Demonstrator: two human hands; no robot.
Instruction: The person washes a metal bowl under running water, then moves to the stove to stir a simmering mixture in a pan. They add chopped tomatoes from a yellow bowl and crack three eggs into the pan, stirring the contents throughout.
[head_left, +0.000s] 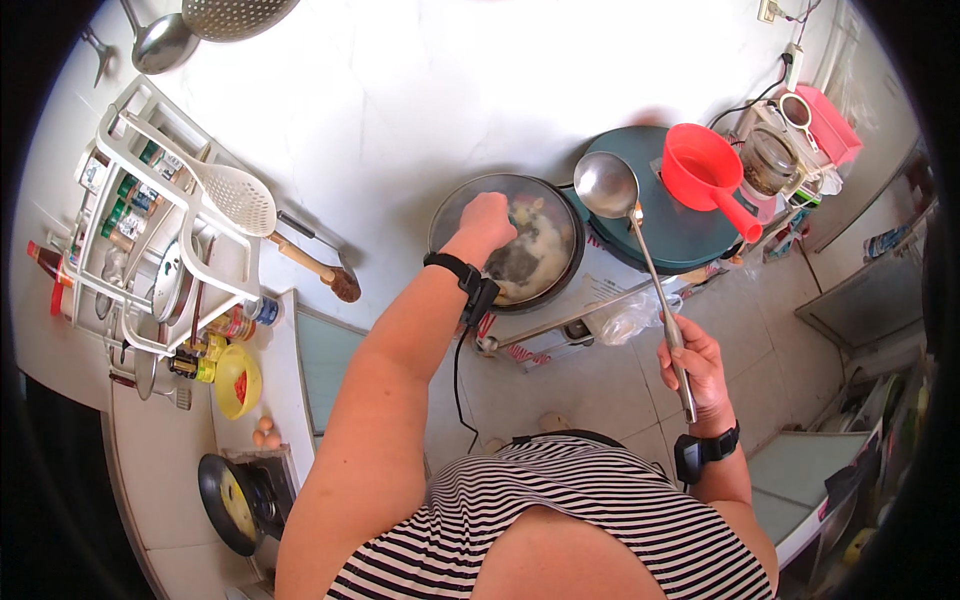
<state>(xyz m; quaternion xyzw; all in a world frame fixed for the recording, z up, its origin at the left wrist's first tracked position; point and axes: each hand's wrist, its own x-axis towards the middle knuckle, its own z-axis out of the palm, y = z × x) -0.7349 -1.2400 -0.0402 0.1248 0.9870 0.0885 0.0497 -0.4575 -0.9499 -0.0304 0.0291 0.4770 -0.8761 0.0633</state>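
Note:
My left hand (489, 222) is over the left part of a round pan (559, 296), its fingers curled at the knob of what looks like a glass lid (517, 185). Pale foamy liquid with pieces of food shows beneath, near the middle of the pan. My right hand (694, 358) grips the handle of a steel ladle (604, 184). The ladle's bowl is raised, above the gap between the pan and a dark green round lid or board (637, 150). A red plastic dipper (701, 166) rests on that green surface.
On the left, a white rack (191, 217) holds jars and a slotted spoon (236, 199). Below it are a yellow bowl (247, 382), eggs (266, 433) and a frying pan (229, 502). A clear plastic bag (628, 319) lies by the table edge. A glass jar (769, 157) stands at right.

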